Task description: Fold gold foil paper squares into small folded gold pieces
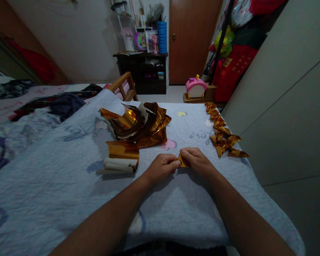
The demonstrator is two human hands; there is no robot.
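Between my two hands is a small piece of folded gold foil paper [184, 162], low over the blue blanket. My left hand [164, 166] pinches its left end between thumb and fingers. On the other side my right hand [196, 160] grips it, thumb on top; the fingers beneath are partly hidden. Beyond my left hand lies a fanned, curled stack of gold foil sheets [152, 122]. Nearer, a few curled sheets with white backs [120, 164] rest on the blanket. To the right, folded gold foil pieces [224, 142] form a row along the edge.
The light blue patterned blanket [80, 192] covers the surface in front of me. Rumpled clothes [66, 106] lie at the left. A wooden chair [125, 87] stands behind, near a dark shelf [141, 74]. A pink toy [196, 87] sits past the far edge, and a pale cabinet [290, 92] borders the right.
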